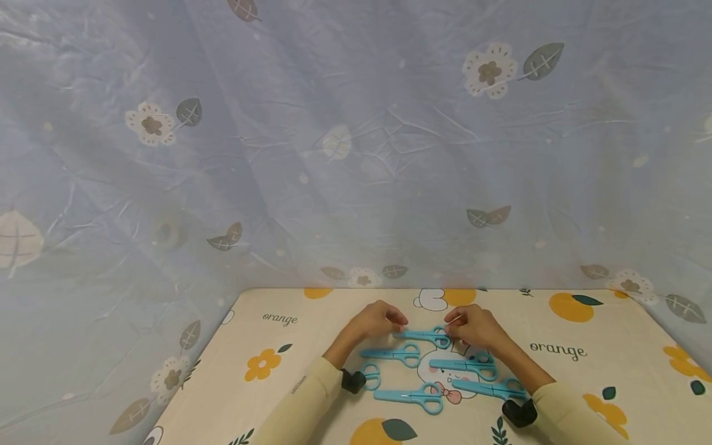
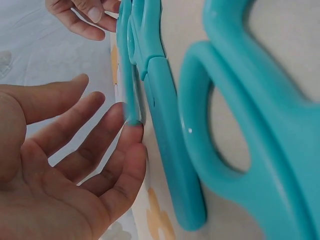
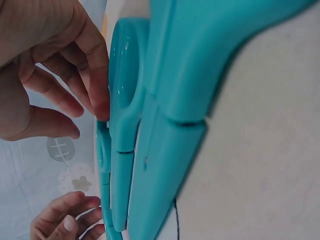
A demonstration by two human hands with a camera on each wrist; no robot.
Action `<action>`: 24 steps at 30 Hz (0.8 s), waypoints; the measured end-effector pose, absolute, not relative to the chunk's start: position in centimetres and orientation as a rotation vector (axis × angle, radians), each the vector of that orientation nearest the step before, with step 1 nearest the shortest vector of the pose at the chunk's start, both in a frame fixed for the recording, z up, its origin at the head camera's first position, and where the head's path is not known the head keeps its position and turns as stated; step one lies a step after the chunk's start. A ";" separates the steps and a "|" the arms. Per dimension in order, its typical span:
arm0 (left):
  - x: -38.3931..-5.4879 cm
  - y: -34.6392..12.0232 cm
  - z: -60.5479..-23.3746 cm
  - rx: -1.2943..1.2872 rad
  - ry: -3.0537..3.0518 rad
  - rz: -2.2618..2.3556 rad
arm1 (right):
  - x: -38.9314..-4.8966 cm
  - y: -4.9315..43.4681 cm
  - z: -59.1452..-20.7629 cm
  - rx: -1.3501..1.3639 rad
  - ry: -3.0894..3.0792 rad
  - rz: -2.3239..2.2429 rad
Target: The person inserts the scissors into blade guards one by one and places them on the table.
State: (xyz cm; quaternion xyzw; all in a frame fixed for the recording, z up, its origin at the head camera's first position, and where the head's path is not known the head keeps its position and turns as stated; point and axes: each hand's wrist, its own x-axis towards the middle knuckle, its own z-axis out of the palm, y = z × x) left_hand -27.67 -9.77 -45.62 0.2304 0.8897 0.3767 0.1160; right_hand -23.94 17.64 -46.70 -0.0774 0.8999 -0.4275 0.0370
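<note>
Several light-blue scissors with matching blade covers lie flat on the tablecloth. In the head view, my left hand (image 1: 378, 321) is at the covered tip of the farthest scissors (image 1: 417, 335). My right hand (image 1: 477, 326) is at that pair's handle loops. The left wrist view shows the left hand's (image 2: 75, 165) fingertips touching the tip, with the thumb held apart. In the right wrist view, a fingertip of the right hand (image 3: 55, 65) touches a handle, and the thumb stands away from it. Nearer scissors (image 1: 389, 354) lie just below. My left wrist partly covers another pair (image 1: 371, 376).
Other scissors lie close by: one pair (image 1: 408, 395) at the front, two more (image 1: 464, 366) on the right under the right forearm. The tablecloth (image 1: 311, 337) has printed oranges and flowers. A pale patterned curtain (image 1: 356, 185) hangs behind the table and along its sides.
</note>
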 end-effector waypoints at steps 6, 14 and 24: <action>-27.2 -10.5 -45.3 0.718 2.549 1.095 | -23.6 18.5 -46.2 -0.354 2.781 -1.240; -26.4 -11.0 -44.8 0.736 2.589 1.010 | -22.7 20.1 -46.0 -0.479 2.917 -1.088; -25.3 -12.7 -44.5 0.738 2.769 0.868 | -20.9 21.9 -45.4 -0.331 3.126 -0.809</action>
